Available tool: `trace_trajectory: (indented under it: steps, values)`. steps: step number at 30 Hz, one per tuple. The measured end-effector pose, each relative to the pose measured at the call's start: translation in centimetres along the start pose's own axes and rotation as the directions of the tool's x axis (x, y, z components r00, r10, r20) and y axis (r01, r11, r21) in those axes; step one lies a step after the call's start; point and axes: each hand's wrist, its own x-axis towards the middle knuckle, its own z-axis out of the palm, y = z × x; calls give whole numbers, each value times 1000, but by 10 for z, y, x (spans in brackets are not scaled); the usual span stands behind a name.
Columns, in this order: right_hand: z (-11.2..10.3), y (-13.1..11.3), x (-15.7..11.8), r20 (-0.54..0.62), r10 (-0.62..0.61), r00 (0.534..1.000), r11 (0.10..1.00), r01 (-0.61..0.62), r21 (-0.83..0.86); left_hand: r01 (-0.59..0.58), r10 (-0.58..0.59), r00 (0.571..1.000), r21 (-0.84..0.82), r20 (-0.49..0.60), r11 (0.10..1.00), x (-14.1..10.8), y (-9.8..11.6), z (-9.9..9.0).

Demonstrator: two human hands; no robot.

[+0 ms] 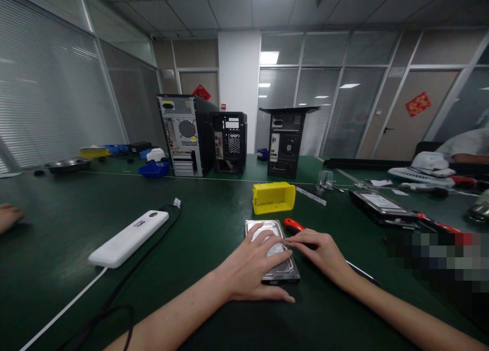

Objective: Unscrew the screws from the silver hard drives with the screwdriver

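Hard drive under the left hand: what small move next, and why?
I'd probably lift the right hand slightly: its fingertips close in at the hard drive's edge, hiding whatever they may hold, while the left hand, spread across the top, could steady the drive.

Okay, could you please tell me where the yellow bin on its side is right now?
In the head view, the yellow bin sits just beyond the hard drive, in front of the rightmost computer case.
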Motion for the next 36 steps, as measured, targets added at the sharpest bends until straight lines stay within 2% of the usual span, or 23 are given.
trace_trajectory:
  steps: [7,12,19,29,36]
  values:
    - [3,2,1,59,35,998,999,-37,40,9,0,997,111,-75,994,-1,-3,10]
    - [2,-2,4,97,85,992,995,-89,36,-8,18,997,138,-70,990,-1,-3,11]
    - [2,-3,4,71,168,983,985,-170,14,-12,19,998,129,-58,992,-2,-3,9]
    - [3,1,0,60,68,996,998,-68,2,-4,10,999,107,-52,994,-1,-3,8]
    - [3,2,-7,87,-23,996,991,34,-131,1,2,1000,97,-30,995,-1,-2,9]
